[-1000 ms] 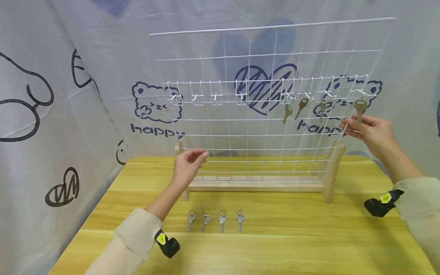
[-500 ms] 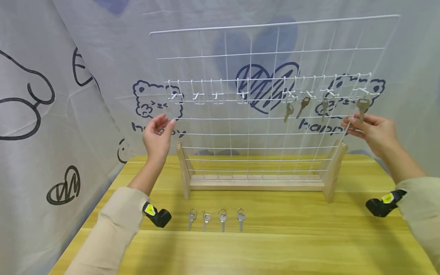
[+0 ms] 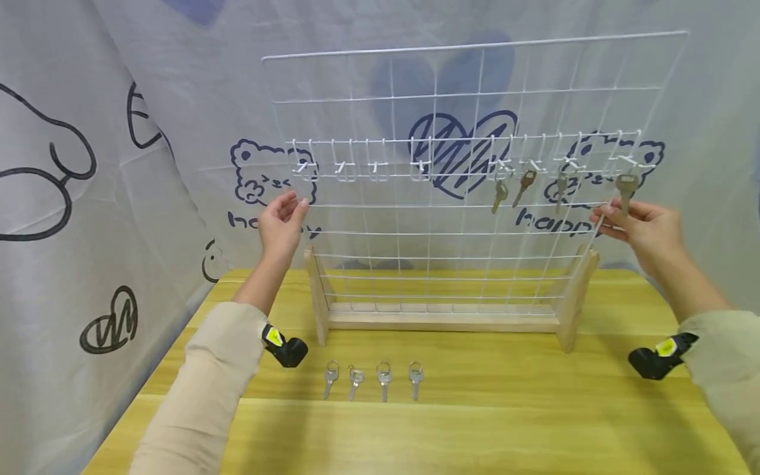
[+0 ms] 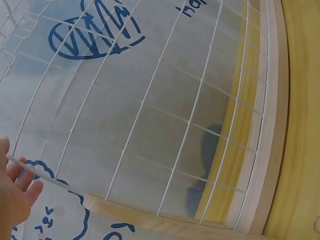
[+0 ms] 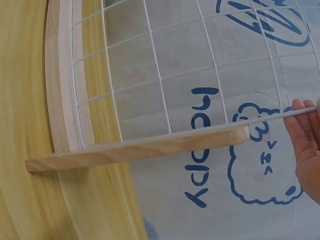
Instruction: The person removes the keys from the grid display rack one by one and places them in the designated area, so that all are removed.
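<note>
A white wire grid rack (image 3: pixel 475 45) stands upright in a wooden base (image 3: pixel 442 322). My left hand (image 3: pixel 280 227) pinches the grid's left edge wire between thumb and fingers, below the hooks. At the opposite edge, my right hand (image 3: pixel 650 232) grips the right side wire, just under a hanging key (image 3: pixel 626 188). More keys hang from the right-hand hooks, among them a darker key (image 3: pixel 525 185). The left-hand hooks, such as the hook (image 3: pixel 374 167), carry nothing. In both wrist views, fingers (image 4: pixel 32 192) and fingers (image 5: pixel 300 125) curl behind the edge wire.
Several keys with rings lie in a row on the wooden table (image 3: pixel 505 422) in front of the rack, the rightmost key (image 3: pixel 415 376) among them. A printed pale curtain (image 3: pixel 166 218) hangs behind and to the left.
My left hand has risen leftward from in front of the rack's lower part to its left edge and taken hold there. My right hand stays at the right edge. The keys have not moved.
</note>
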The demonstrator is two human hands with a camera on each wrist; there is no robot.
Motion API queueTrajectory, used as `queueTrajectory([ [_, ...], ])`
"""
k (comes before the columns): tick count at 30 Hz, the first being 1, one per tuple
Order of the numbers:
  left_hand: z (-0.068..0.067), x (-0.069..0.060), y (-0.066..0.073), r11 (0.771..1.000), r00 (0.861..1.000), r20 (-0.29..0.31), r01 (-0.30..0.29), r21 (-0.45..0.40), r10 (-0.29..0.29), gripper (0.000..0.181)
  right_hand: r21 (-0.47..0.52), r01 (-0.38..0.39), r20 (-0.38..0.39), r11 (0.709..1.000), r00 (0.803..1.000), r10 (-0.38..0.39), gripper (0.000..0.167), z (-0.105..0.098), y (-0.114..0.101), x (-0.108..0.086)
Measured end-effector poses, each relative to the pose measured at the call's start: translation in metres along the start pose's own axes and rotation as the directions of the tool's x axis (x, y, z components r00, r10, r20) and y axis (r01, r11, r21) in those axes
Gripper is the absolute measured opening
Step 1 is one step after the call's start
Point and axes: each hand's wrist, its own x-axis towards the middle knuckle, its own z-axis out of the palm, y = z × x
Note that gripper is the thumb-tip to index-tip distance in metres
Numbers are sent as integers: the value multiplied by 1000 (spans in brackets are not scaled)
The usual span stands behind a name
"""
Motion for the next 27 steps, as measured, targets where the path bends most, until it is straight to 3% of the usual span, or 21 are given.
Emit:
queueTrajectory([
  [7, 7, 2, -1, 998, 999, -28, 16, -53, -17, 25, 57, 25, -29, 998, 999, -24, 4, 2, 1, -1],
  [14, 9, 2, 2, 997, 996, -68, 63, -38, -65, 24, 43, 46, -55, 998, 998, -44, 1, 4, 3, 0],
  [22, 8, 3, 0, 996, 994, -74, 78, -40, -81, 25, 54, 107, -113, 993, 989, -100, 7, 9, 9, 2],
  [27, 5, 2, 1, 996, 995, -62, 79, -31, -80, 25, 82, 109, -94, 991, 990, -101, 7, 9, 9, 5],
])
